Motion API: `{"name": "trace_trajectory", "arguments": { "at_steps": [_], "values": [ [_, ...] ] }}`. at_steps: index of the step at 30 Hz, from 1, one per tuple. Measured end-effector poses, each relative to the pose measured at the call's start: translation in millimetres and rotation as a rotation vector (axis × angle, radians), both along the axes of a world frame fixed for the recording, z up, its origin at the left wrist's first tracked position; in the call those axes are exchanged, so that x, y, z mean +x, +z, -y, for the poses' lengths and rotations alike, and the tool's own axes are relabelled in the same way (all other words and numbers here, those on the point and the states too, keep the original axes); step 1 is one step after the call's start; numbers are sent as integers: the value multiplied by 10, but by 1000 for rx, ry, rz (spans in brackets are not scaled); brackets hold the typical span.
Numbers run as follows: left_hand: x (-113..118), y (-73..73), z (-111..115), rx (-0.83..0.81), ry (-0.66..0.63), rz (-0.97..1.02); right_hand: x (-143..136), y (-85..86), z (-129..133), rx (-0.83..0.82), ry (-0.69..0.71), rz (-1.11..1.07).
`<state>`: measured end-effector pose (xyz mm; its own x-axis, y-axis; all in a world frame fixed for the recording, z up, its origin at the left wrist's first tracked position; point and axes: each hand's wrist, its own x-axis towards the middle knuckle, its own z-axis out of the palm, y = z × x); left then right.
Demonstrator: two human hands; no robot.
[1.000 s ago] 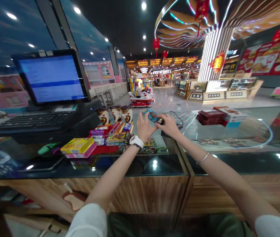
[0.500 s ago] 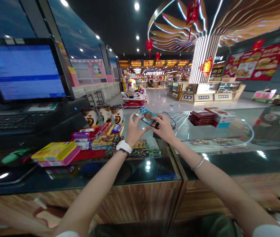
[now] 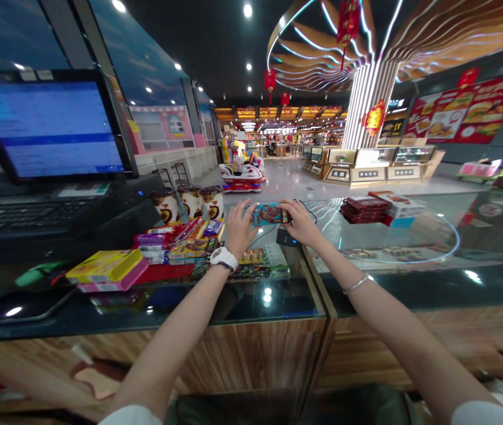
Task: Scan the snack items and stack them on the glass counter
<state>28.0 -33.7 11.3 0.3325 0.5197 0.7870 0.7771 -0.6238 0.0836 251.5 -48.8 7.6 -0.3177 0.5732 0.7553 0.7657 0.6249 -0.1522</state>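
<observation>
A blue snack packet (image 3: 268, 214) with a brown picture on its front is held level above the glass counter. My left hand (image 3: 239, 230), with a white watch on the wrist, grips its left end. The right end is between the fingers and thumb of my right hand (image 3: 301, 223), whose wrist wears a silver bangle. Just below the packet sits a small black device (image 3: 287, 238) with a blue light. Left of my left hand lies a pile of colourful snack packs (image 3: 189, 239), with several lidded snack cups (image 3: 190, 202) behind it.
A monitor (image 3: 50, 130) and keyboard (image 3: 12, 215) stand at the left. Nearer are a yellow and pink box (image 3: 106, 270) and a green mouse-like object (image 3: 39, 274). Dark red packets (image 3: 362, 210) are stacked beside a white box (image 3: 404, 205) on the right of the counter.
Both hands have turned the blue snack packet from a slant to nearly level, its front now facing me. The black device below it shows more. The view has shifted slightly.
</observation>
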Motion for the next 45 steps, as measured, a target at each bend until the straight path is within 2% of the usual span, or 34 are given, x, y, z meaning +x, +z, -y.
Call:
{"name": "trace_trajectory", "arguments": {
  "at_steps": [4, 10, 17, 24, 28, 35, 45],
  "values": [
    [-3, 4, 3, -7, 16, -12, 24, -8, -1, -1, -24, 28],
    [1, 42, 52, -14, 58, 28, 145, 3, -18, 49, -137, -52],
    [-8, 2, 29, 24, 21, 22, 152, -13, -12, 49, -104, 25],
    [25, -27, 8, 34, -5, 72, 211, -47, -34, 126, -176, -67],
    [25, -33, -1, 68, -23, 126, 228, -74, -66, 133, -136, -116],
    [-62, 9, 6, 124, -29, 99, 218, -148, -174, 171, 41, -217],
    [-59, -4, -15, 119, -31, 99, 212, -163, -186, 215, 5, -204]
  ]
}}
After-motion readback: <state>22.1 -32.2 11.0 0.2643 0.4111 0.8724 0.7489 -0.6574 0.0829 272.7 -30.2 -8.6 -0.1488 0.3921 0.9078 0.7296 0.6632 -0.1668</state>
